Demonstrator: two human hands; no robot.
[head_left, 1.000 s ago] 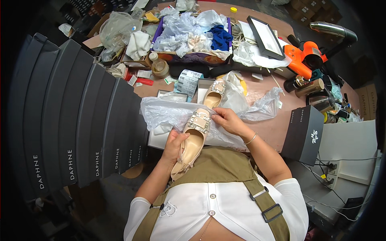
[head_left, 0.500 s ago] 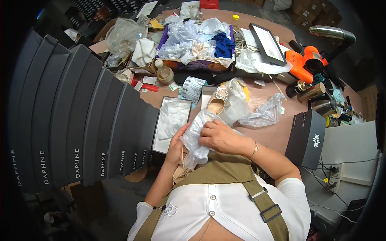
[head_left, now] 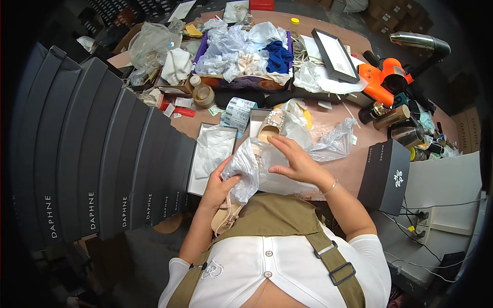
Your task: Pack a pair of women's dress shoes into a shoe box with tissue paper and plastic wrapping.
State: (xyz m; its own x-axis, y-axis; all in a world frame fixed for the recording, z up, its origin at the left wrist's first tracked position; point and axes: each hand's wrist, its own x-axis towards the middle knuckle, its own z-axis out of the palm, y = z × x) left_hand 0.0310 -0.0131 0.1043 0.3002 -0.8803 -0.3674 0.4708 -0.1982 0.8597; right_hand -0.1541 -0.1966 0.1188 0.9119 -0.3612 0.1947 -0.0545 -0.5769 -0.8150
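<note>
My left hand (head_left: 216, 189) grips a beige sandal (head_left: 226, 218), its thumb pressing crumpled thin whitish plastic wrap (head_left: 243, 174) against it. The wrap covers the middle of the sandal; the thin straps hang out near my apron, and a jewelled part shows by the wrap's upper edge. My right hand (head_left: 298, 163) is open, fingers spread, just right of the wrap. Beyond my fingertips lies a second beige shoe (head_left: 270, 128) with a jewelled toe, in a shoebox. A white-lined shoebox part (head_left: 195, 177) with white paper (head_left: 213, 150) lies left of the wrap.
Dark shoeboxes (head_left: 113, 154) stand in a tall row at left; another dark box (head_left: 384, 177) is at right. A label roll (head_left: 238, 114), glue bottle (head_left: 203, 95), purple-edged box of crumpled plastic (head_left: 241, 51), orange tool (head_left: 382, 79) and loose plastic bag (head_left: 334, 141) lie on the table.
My right hand has let go of the wrap and moved right, its fingers spreading. The sandal's jewelled part has come into sight. My left hand keeps its hold. The whole view has shifted slightly.
</note>
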